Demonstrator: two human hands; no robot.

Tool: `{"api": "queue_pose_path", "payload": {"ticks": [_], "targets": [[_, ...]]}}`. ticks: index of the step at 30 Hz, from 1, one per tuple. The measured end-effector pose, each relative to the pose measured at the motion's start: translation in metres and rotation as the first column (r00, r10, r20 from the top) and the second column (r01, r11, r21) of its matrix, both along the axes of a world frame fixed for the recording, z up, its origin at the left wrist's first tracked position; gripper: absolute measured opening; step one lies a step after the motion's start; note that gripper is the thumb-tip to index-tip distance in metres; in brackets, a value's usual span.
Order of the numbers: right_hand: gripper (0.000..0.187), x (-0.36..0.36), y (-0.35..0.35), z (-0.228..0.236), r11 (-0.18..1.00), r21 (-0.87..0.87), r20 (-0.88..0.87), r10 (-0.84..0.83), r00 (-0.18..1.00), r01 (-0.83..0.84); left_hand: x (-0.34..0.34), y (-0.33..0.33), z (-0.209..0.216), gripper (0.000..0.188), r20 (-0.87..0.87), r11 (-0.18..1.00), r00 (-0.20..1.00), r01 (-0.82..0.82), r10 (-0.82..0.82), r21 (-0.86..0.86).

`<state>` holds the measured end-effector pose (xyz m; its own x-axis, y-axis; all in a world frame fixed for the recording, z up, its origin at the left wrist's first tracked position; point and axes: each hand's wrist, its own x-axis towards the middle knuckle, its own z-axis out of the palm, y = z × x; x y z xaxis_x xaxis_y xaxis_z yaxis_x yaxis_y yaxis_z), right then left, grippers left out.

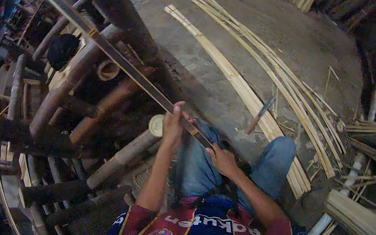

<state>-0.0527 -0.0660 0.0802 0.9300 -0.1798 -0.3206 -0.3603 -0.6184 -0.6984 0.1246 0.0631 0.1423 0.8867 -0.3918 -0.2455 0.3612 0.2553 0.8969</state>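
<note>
A long, narrow bamboo strip [139,77], dark on its face and pale along the edge, slants from my lap up to the far left. My left hand [173,129] is closed round it a little way from its near end, thumb on top. Closer to that end, my right hand [222,160] grips the same strip over my thighs. On the floor beyond my knees lies a knife [261,114] with a brown handle, resting partly across a bundle of pale split bamboo [234,78].
More loose pale strips [276,67] curve across the concrete floor [282,29] to the right. Thick bamboo poles [117,6] and a frame of logs [66,89] crowd the left side. A cut pole end [156,125] stands beside my left wrist. Another bundle [357,218] lies at far right.
</note>
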Motion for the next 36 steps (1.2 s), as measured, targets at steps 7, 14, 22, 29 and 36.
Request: {"api": "queue_pose_path", "payload": {"ticks": [7,14,22,29,36], "targets": [[0.046,-0.003,-0.005,-0.001,1.000,-0.013,0.128,-0.001,0.992,0.003,-0.005,-0.007,0.010,0.038,0.002,0.998,1.000,-0.023,0.023,-0.055],[0.041,-0.034,-0.015,0.075,0.999,0.012,0.241,-0.034,0.970,0.032,-0.032,-0.020,0.084,0.037,-0.053,0.953,0.999,-0.015,-0.001,-0.304],[0.038,-0.055,-0.020,0.133,0.938,0.346,0.227,-0.076,0.971,-0.007,-0.056,-0.018,0.139,0.036,-0.072,0.903,0.997,-0.015,-0.018,-0.430],[0.035,-0.073,-0.017,0.172,0.930,0.357,0.294,-0.023,0.956,-0.087,-0.076,-0.011,0.181,0.038,-0.072,0.882,0.997,-0.063,0.033,-0.466],[0.044,-0.121,-0.067,0.149,0.801,0.494,0.212,0.265,0.941,-0.337,-0.049,0.019,0.216,0.050,0.088,0.693,0.988,0.154,-0.130,-0.704]]}}
